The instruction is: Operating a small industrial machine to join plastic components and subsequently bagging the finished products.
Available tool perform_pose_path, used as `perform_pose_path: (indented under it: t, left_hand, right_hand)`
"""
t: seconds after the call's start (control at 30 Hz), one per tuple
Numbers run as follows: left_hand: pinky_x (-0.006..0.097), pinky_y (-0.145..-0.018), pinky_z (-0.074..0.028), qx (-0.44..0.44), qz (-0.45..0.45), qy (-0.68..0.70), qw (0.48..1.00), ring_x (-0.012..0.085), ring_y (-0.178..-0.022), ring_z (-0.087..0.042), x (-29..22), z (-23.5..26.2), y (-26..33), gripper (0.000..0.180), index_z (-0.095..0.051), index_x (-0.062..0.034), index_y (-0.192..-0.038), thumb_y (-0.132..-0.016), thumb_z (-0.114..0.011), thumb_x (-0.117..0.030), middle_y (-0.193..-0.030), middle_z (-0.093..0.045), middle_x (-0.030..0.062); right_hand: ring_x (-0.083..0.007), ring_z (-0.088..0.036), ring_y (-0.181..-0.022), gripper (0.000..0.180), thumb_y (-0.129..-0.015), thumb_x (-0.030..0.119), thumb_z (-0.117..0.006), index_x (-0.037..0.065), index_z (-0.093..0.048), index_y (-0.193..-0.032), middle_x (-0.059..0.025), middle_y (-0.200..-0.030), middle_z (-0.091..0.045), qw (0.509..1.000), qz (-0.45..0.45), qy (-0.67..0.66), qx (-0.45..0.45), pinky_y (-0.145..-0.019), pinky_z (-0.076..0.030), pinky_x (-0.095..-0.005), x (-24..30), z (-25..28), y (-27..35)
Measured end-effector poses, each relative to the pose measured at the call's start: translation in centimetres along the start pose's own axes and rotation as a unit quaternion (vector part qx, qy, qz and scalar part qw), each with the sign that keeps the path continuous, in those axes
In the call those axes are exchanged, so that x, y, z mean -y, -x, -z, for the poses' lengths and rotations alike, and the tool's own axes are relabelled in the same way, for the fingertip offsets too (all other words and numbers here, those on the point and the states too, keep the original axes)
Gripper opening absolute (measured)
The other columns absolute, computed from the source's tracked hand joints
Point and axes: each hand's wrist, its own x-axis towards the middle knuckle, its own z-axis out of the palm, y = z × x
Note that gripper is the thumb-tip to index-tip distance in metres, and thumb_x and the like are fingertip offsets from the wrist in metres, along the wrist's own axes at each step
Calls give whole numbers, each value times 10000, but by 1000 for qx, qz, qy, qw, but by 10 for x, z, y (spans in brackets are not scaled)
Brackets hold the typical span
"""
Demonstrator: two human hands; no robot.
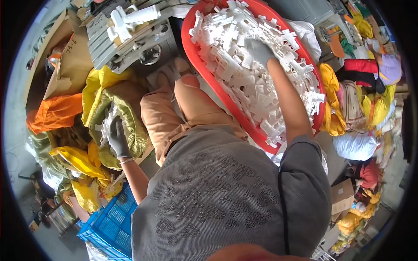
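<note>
My left hand (118, 138), in a grey glove, is at the mouth of an open olive-green woven sack (138, 130). Its fingers are curled against a bunch of white plastic parts (106, 127), partly covering them. Over on the right, my right hand (260, 52), also gloved in grey, reaches into a long red tub (190, 41). The tub is heaped with small white moulded plastic pieces (226, 65). That hand lies on the heap with its fingers stretched out; their tips are blurred among the pieces.
A grey metal machine (102, 39) ahead on the left carries a white pistol-shaped plastic piece (133, 21). A cardboard box (72, 65), orange sack (56, 113) and yellow sacks (85, 163) crowd the left. A blue plastic crate (114, 222) stands behind them. More yellow sacks (333, 100) line the tub's right side.
</note>
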Motion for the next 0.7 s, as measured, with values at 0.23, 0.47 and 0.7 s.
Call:
perform_pose_path:
  t: [0.23,0.47,0.7]
  left_hand:
    - [260,-845,-468,36,14,41,998,138,-956,-588,2,-12,10,258,-589,6,-1129,-940,-492,-141,-1074,-623,67]
    - [255,-838,-456,53,16,-18,998,122,-935,-594,-42,-9,19,253,-609,-8,-1111,-941,-492,-155,-1036,-643,56]
    - [272,-818,-469,65,15,-25,997,152,-921,-613,-33,-14,15,261,-624,0,-1091,-919,-520,-167,-1019,-664,91]
  right_hand:
    - [-357,-512,-1124,601,-794,425,-592,162,-434,-1311,-171,-1253,-504,991,-120,67,1,-918,-431,-442,-22,-111,51]
    - [-289,-532,-1035,538,-706,250,-675,230,-530,-1224,-53,-1244,-481,969,18,155,-189,-830,-469,-420,22,-140,70]
    - [-240,-549,-1009,384,-819,152,-517,250,-568,-1187,-21,-1300,-464,948,99,290,-83,-773,-482,-391,-12,-163,57]
